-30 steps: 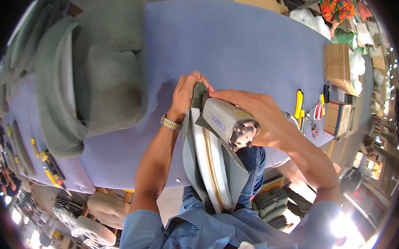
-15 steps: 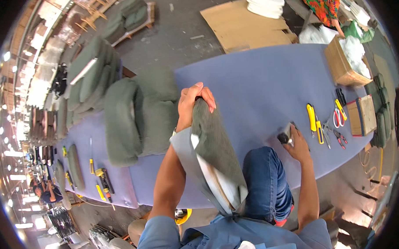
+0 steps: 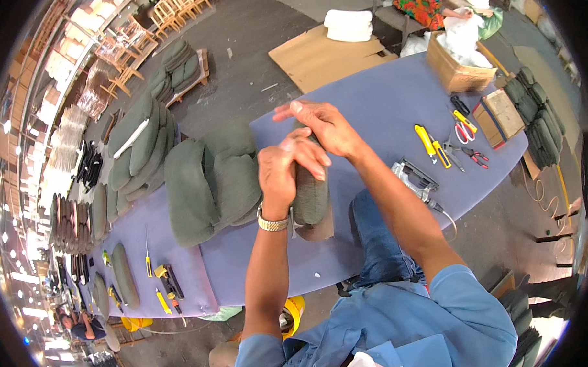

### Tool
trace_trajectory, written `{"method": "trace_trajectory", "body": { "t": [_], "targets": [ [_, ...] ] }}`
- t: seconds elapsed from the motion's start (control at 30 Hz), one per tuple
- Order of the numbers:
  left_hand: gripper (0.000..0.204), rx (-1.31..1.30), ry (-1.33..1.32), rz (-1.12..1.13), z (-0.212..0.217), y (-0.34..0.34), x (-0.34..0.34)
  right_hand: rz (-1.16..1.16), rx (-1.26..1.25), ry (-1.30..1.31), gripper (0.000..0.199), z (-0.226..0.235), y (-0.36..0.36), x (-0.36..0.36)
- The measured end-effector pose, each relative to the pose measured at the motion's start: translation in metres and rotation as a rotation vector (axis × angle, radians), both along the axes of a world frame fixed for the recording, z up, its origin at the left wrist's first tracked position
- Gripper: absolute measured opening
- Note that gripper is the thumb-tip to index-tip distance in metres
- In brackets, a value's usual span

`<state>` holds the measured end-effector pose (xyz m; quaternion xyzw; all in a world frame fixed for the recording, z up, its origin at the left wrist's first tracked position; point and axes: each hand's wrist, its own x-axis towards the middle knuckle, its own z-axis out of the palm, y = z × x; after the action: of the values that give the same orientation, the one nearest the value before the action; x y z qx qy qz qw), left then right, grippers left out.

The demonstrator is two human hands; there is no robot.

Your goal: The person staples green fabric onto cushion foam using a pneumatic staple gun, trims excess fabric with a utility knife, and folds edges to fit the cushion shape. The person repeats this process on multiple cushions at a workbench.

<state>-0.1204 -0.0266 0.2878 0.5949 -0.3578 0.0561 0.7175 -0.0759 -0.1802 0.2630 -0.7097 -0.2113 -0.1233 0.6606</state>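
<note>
A dark green upholstered cushion point(image 3: 312, 199) stands in front of me at the table's near side, a greyish strip showing at its lower end. My left hand point(image 3: 288, 167), with a metal-band watch at the wrist, has its fingers curled over the upper part of the cushion. Crossing above it, my right hand point(image 3: 324, 125) reaches to the cushion's far end with fingers stretched toward the left; it holds no tool. Its contact with the cushion is partly hidden. On the table right of my knee lies a silver and black staple gun point(image 3: 413, 179) with a hose.
Stacked green cushions point(image 3: 210, 186) stand left on the blue-grey table point(image 3: 369, 116). Yellow cutters point(image 3: 425, 143), red-handled scissors point(image 3: 464, 132) and pliers point(image 3: 476, 156) lie right. Beyond them are a carton of white stuffing point(image 3: 461, 67) and a small box point(image 3: 499, 118). A person point(image 3: 420, 4) sits behind.
My right hand has let go of the staple gun on the table and moved left to the cushion. The cushion has gone from tilted against me to standing on the table. My view has shifted.
</note>
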Motion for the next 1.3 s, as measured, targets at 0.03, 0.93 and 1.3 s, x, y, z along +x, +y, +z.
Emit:
{"method": "trace_trajectory", "body": {
  "t": [0.03, 0.93, 1.3],
  "targets": [
    [0.066, -0.036, 0.001, 0.049, -0.004, 0.006, -0.003, 0.030, 0.020, 0.072, 0.054, -0.001, 0.009, 0.002],
    [0.055, 0.626, -0.105, 0.719, -0.016, 0.041, -0.057, -0.563, -0.544, 0.357, 0.030, -0.197, -0.127, -0.259],
    [0.051, 0.578, -0.085, 0.639, -0.009, 0.009, -0.049, -0.033, 0.233, -0.539, 0.051, 0.126, -0.108, -0.279]
  ]
}}
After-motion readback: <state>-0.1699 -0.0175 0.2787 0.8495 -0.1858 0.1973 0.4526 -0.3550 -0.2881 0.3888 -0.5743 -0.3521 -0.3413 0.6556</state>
